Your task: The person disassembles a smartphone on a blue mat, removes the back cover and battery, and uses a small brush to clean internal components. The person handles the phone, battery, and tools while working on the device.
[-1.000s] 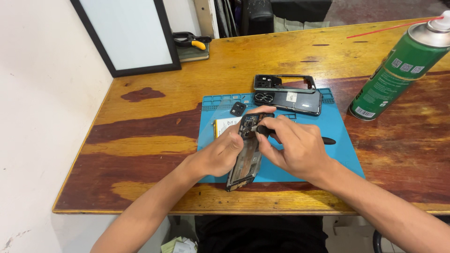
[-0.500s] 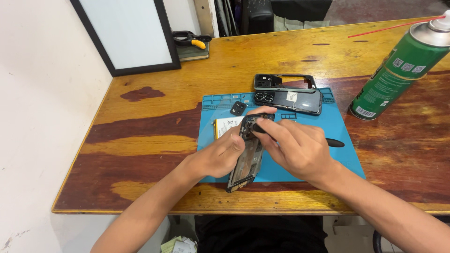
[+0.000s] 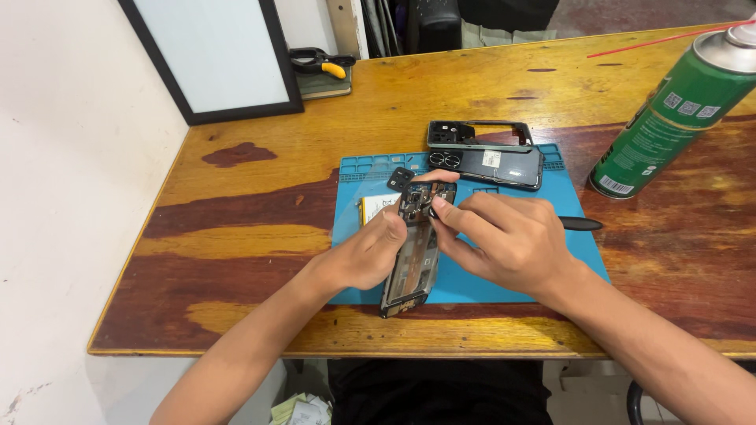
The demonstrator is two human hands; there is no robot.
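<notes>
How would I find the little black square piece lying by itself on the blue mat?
Start at the wooden table and find the blue mat in its middle. Look near the mat's top left, just above the left hand that holds the opened phone. The little black square piece lies there alone, much smaller than the black back cover beside it.

I'm at a phone repair workshop: my worn wooden bench (image 3: 260,236) carries a blue repair mat (image 3: 512,275), an opened phone (image 3: 413,260), loose phone covers (image 3: 492,161), a green spray can (image 3: 669,118) and pliers (image 3: 319,63).
</notes>
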